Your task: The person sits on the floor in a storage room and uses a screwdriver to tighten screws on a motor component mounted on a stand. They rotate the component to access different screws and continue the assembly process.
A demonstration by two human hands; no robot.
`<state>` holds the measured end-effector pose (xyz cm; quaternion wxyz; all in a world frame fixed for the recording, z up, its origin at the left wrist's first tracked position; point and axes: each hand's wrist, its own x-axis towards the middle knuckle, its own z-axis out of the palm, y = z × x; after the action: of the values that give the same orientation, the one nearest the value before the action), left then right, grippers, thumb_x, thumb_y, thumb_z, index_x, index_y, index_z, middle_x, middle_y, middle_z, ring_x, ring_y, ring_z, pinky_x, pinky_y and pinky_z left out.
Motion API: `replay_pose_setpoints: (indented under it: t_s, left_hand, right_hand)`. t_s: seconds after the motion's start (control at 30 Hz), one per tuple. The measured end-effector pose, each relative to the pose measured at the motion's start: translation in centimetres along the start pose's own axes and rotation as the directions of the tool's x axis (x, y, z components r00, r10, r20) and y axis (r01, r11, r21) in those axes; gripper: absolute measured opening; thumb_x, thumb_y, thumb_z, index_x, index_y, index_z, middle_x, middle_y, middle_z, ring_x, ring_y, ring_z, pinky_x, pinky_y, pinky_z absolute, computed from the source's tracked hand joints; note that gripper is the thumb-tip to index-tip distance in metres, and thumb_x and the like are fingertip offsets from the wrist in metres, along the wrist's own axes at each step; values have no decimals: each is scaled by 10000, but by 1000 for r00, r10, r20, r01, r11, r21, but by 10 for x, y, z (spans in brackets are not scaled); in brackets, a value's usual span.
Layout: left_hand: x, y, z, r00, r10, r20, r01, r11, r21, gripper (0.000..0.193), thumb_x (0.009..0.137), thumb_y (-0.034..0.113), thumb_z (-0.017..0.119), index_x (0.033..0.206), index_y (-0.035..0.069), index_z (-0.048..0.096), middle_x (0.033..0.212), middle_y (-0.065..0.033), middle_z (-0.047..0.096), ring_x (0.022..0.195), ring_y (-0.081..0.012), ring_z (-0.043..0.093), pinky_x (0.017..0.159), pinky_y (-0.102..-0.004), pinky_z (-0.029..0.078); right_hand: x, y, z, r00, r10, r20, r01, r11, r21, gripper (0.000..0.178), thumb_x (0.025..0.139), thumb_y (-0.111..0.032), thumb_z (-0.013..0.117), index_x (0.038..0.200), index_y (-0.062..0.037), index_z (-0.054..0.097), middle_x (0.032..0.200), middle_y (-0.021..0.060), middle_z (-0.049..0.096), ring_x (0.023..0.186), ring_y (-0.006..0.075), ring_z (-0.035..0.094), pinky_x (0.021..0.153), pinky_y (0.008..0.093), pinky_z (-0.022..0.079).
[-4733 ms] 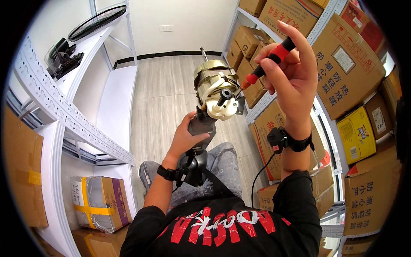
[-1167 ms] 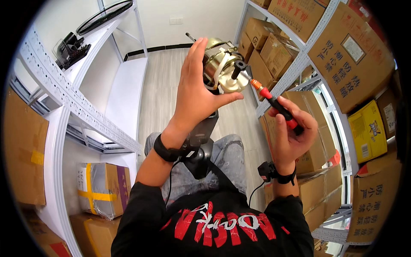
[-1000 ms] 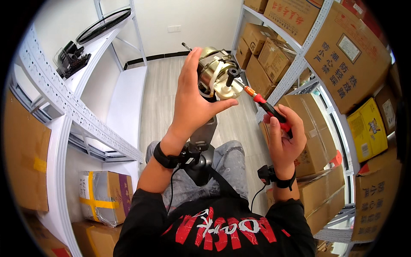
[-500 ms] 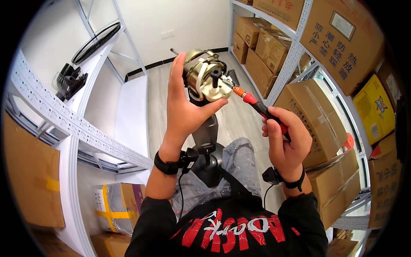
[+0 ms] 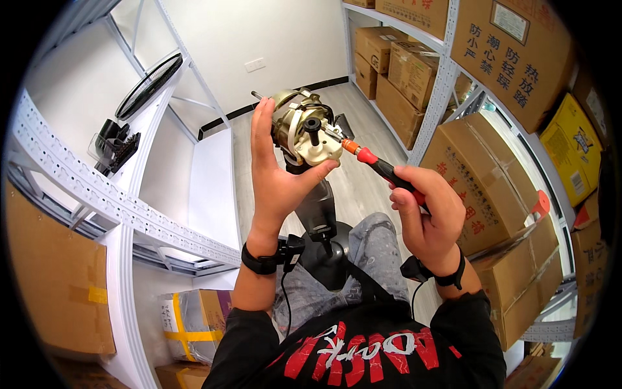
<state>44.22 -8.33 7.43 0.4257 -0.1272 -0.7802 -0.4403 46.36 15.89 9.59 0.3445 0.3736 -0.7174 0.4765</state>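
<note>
An exposed fan motor [image 5: 285,120] with metal housing and a white plastic gear case [image 5: 317,154] tops a black stand [image 5: 316,211] between my legs. A black knob [image 5: 312,123] sticks out of the case. My left hand [image 5: 280,188] grips the motor from its left side, thumb against the white case and fingers raised along the housing. In my right hand [image 5: 433,214] is a red and black screwdriver [image 5: 379,165] with an orange collar. Its tip reaches the right side of the white case; the exact contact point is too small to make out.
On the left shelf lie a round black fan guard [image 5: 149,87] and some black parts [image 5: 113,146]. Cardboard boxes [image 5: 476,188] fill the metal rack at right, close to my right arm. A taped box [image 5: 194,321] sits low at left.
The whole view has shifted slightly. Both hands keep their holds, and the screwdriver still meets the right side of the white case.
</note>
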Motion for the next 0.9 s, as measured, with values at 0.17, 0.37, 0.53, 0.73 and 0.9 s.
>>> replay_pose_setpoints:
  t_s: [0.17, 0.37, 0.53, 0.73, 0.9]
  left_hand:
    - [-1, -1, 0, 1000, 0, -3, 0, 1000, 3, 1157, 592, 260, 944, 1538, 95, 299, 1565, -204, 316, 1404, -346, 406, 1127, -435, 380]
    - [0, 0, -1, 1000, -2, -6, 2, 1000, 7, 1160, 580, 245, 945, 1535, 98, 304, 1566, -207, 309, 1408, -344, 402, 1129, -435, 380]
    - [1, 0, 1, 1000, 6, -15, -6, 1000, 13, 1145, 576, 237, 946, 1525, 93, 322, 1572, -212, 305, 1414, -350, 397, 1128, -440, 379]
    - [0, -1, 1, 1000, 18, -19, -18, 1000, -2, 1140, 580, 245, 953, 1521, 93, 329, 1570, -213, 307, 1408, -347, 404, 1122, -433, 387]
    - [1, 0, 0, 1000, 17, -14, -17, 1000, 3, 1143, 579, 232, 956, 1522, 90, 325, 1572, -211, 298, 1399, -341, 412, 1122, -427, 388]
  right_hand:
    - [0, 1, 0, 1000, 8, 5, -8, 1000, 25, 248, 833, -32, 766, 1057, 16, 671, 888, 128, 692, 668, 245, 637, 590, 308, 503]
    - [1, 1, 1, 1000, -18, 23, 18, 1000, -1, 254, 840, -50, 765, 1070, 4, 670, 893, 123, 687, 674, 247, 632, 600, 315, 501]
    - [6, -1, -1, 993, -117, 35, 119, 991, -64, 290, 826, -65, 776, 1087, -6, 663, 884, 121, 675, 693, 270, 630, 603, 344, 498]
    - [7, -4, 1, 958, -272, 93, 283, 948, -145, 363, 781, -73, 807, 1104, -2, 658, 887, 118, 658, 700, 275, 624, 586, 355, 489]
    - [10, -5, 4, 932, -344, 109, 357, 924, -136, 392, 765, -67, 814, 1117, 5, 655, 892, 115, 643, 684, 270, 613, 572, 346, 483]
